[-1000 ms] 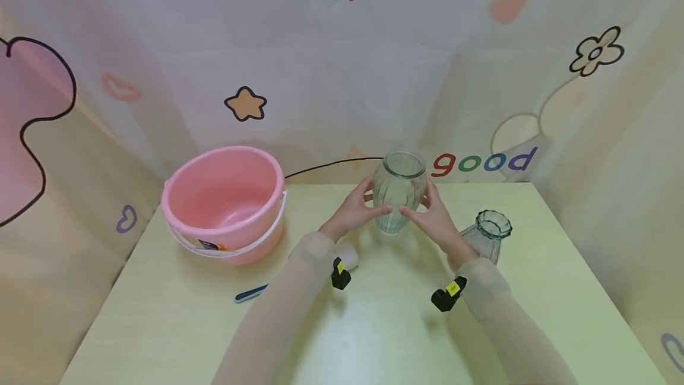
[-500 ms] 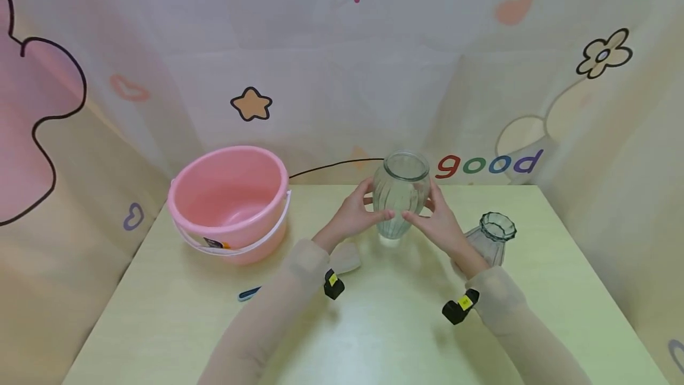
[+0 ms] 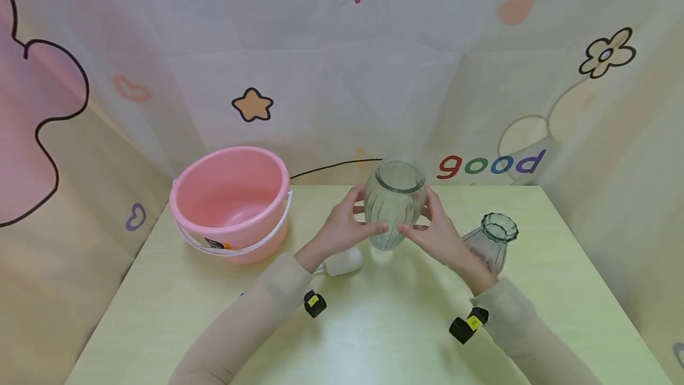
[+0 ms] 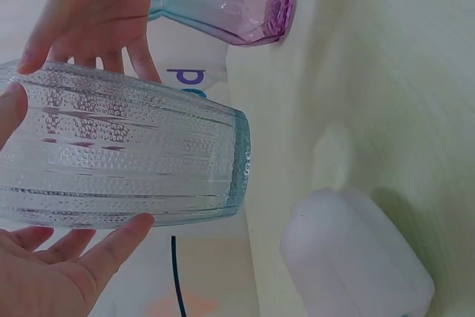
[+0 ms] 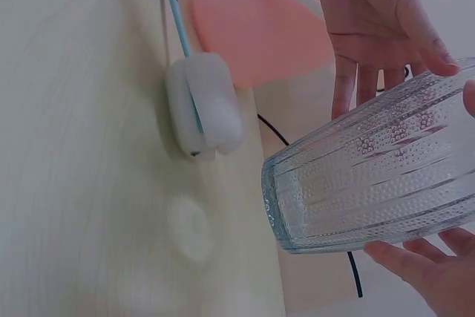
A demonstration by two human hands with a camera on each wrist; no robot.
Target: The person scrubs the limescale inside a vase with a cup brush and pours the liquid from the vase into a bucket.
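A clear, ribbed glass vase (image 3: 394,212) is held above the table, its mouth up and tilted slightly. My left hand (image 3: 342,227) grips its left side, thumb in front and fingers curving behind. On the opposite side my right hand (image 3: 439,235) holds it the same way. Droplet-like bumps cover the glass (image 4: 126,146) in the left wrist view. Below the vase lies a sponge brush, its white head (image 5: 204,102) on the table and its thin blue handle partly under my left forearm. A second vase (image 4: 230,5), blue to purple, stands beyond my right wrist, which partly hides it.
A pink bucket (image 3: 179,198) with a white handle stands at the back left of the table (image 3: 385,325). A patterned curtain (image 3: 320,76) hangs behind and at both sides. A thin black line runs along the curtain behind the table.
Both hands have brought the glass vase slightly left and toward me, tilting it a little. My left forearm has shifted left, covering most of the brush handle and uncovering the sponge head.
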